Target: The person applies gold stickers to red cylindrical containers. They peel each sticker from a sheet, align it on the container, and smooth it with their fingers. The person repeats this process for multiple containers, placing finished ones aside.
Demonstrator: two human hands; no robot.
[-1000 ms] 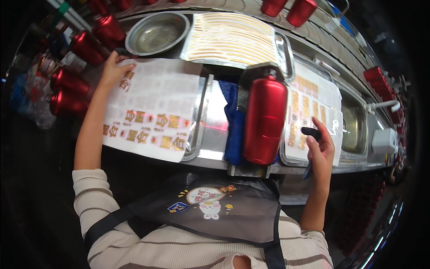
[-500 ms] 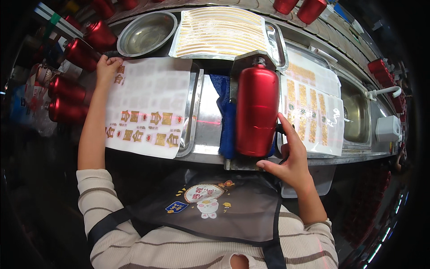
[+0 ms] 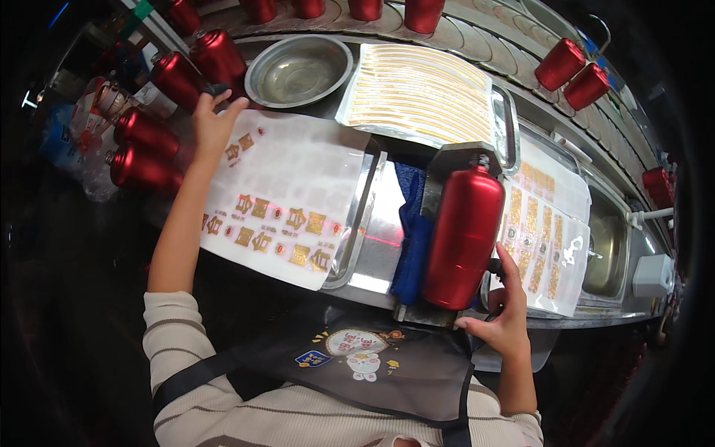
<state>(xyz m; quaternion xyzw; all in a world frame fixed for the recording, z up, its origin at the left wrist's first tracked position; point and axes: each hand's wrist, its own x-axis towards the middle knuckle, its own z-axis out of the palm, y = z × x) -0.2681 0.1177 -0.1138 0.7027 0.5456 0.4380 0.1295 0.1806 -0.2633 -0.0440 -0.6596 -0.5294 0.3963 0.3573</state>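
Bottle [image 3: 463, 238] nearer right hand [image 3: 508, 322] than a second ago

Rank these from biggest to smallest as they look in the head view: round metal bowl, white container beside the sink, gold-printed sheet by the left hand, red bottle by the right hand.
1. Gold-printed sheet
2. Red bottle
3. Metal bowl
4. White container

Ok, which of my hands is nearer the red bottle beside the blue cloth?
Right. Your right hand is beside the red bottle, near its base; your left hand is far off to its upper left, by the leftmost decal sheet.
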